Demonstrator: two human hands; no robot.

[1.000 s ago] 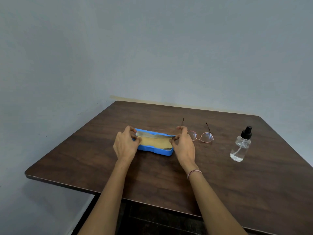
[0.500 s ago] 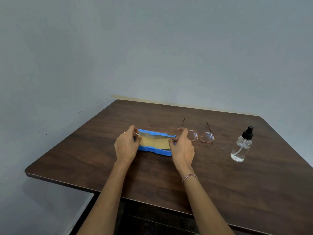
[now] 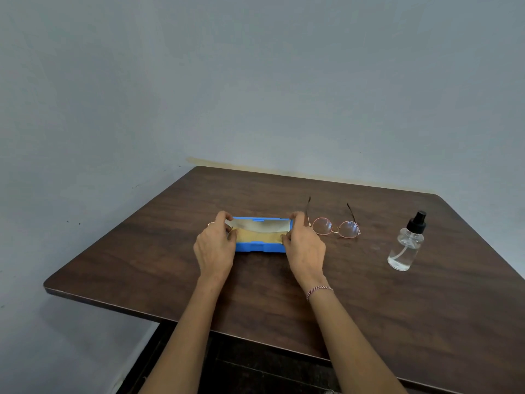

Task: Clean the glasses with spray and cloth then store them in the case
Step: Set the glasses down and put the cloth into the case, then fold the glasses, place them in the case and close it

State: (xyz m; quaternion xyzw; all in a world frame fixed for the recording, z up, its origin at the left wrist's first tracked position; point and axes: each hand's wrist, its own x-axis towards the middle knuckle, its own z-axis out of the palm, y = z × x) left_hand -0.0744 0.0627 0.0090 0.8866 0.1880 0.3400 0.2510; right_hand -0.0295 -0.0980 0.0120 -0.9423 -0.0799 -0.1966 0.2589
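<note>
One blue glasses case (image 3: 257, 247), open, contains one tan cloth (image 3: 257, 236). Its ends are gripped by left hand (image 3: 214, 247) and right hand (image 3: 305, 245), fingers curled. One pair of glasses (image 3: 335, 227) lies just beside the case; one spray bottle (image 3: 404, 245) stands farther right.

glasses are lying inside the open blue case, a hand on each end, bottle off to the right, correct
No. The head view shows the glasses on the table just right of the case; only a cloth lies inside. The rest holds: case open, left hand and right hand gripping its ends, bottle off to the right.
</note>
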